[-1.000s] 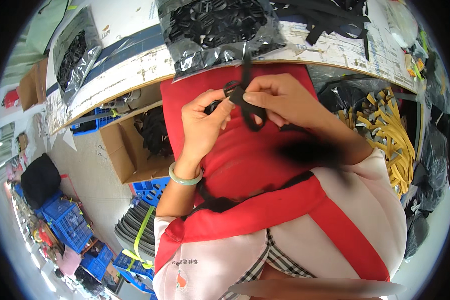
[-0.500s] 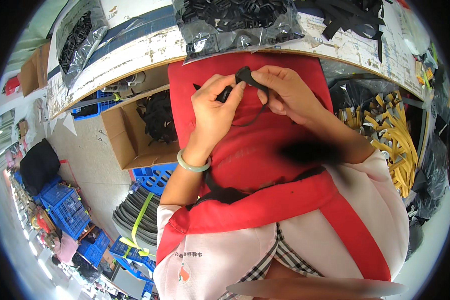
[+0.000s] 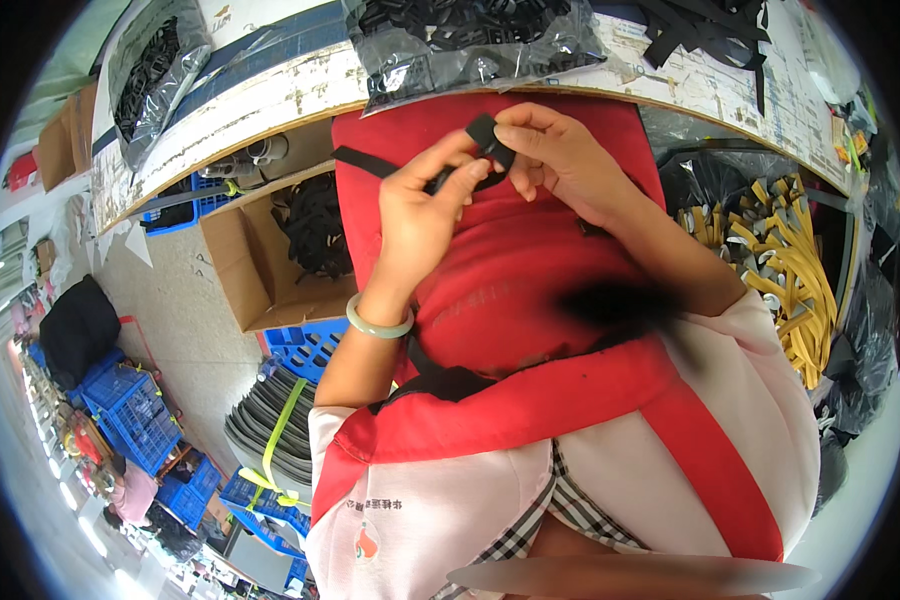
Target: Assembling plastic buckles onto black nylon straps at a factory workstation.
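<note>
A black webbing strap (image 3: 367,161) runs between my two hands, over the red apron (image 3: 530,270). My left hand (image 3: 417,215) is closed on it, thumb against fingers, and a flat tail of the strap sticks out to the left. Thumb and fingers of my right hand (image 3: 570,165) pinch the strap's folded upper end, just right of the left fingertips. Some black part sits within the left fingers; whether it is a buckle cannot be made out.
Ahead on the worn white table (image 3: 300,95) lie a clear bag of black buckles (image 3: 470,40), a smaller bag (image 3: 155,80) and loose black straps (image 3: 700,35). A cardboard box (image 3: 245,265) stands below left; yellow straps (image 3: 790,280) hang at right.
More of the strap's tail now sticks out left of my left hand. The loop that hung below my hands is gone from sight. The right hand has risen slightly.
</note>
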A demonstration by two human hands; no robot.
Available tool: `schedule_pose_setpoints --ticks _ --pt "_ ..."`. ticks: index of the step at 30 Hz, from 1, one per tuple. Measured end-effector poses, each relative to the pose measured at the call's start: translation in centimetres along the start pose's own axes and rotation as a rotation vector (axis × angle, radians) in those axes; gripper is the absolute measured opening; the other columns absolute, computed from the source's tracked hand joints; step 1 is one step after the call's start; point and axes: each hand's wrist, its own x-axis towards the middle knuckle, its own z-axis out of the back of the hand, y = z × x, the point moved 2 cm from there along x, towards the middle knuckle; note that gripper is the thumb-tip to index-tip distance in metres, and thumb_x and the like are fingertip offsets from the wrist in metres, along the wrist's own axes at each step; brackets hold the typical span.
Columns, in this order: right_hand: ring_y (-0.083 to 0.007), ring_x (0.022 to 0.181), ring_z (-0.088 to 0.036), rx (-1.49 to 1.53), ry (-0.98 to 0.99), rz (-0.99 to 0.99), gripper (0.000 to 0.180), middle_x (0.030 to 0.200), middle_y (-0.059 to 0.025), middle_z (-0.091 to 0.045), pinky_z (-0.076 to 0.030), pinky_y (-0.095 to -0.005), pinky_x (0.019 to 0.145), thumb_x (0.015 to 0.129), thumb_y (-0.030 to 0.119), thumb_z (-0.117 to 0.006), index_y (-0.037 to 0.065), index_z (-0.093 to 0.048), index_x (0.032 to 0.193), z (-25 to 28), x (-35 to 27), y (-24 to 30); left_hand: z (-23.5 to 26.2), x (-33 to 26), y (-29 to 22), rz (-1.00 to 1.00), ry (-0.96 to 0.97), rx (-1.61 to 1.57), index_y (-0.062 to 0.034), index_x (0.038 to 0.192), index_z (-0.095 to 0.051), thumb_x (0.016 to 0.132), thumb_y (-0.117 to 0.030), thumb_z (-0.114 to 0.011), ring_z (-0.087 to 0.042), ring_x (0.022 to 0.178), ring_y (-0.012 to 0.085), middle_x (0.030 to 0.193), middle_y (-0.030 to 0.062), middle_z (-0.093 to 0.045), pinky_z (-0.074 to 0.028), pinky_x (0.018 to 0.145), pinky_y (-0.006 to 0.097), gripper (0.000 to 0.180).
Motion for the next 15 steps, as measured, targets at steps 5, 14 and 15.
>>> schedule_pose_setpoints --ticks 5,14,15 --pt "-0.0091 0.066 -0.057 -0.38 0.005 0.214 0.014 0.085 -0.0033 -0.062 -0.047 -0.0212 0.059 0.091 0.015 -0.062 0.003 -0.064 0.098 0.0 0.5 -0.9 -0.2 -0.2 2.0 0.73 -0.089 -0.855 0.0043 0.1 -0.067 0.09 -0.009 -0.063 -0.052 0.049 0.0114 0.07 0.0068 -0.063 -0.04 0.043 0.023 0.017" --pt "-0.0063 0.056 -0.054 -0.566 -0.064 0.11 0.01 0.079 -0.0031 -0.059 -0.045 -0.0186 0.048 0.089 0.009 -0.062 0.003 -0.057 0.095 -1.5 -1.0 1.5 -0.5 0.0 1.5 0.508 -0.239 -0.677 0.0052 0.098 -0.067 0.089 -0.007 -0.065 -0.057 0.053 0.0097 0.078 0.0074 -0.065 -0.044 0.043 0.021 0.016" --pt "-0.0063 0.056 -0.054 -0.567 -0.066 0.11 0.01 0.079 -0.0031 -0.059 -0.045 -0.0186 0.048 0.089 0.009 -0.062 0.003 -0.057 0.095 -1.4 -1.0 1.6 -0.6 0.1 1.2 0.5 -0.235 -0.632 0.0051 0.098 -0.067 0.089 -0.007 -0.065 -0.057 0.054 0.0098 0.078 0.0073 -0.065 -0.045 0.044 0.021 0.015"
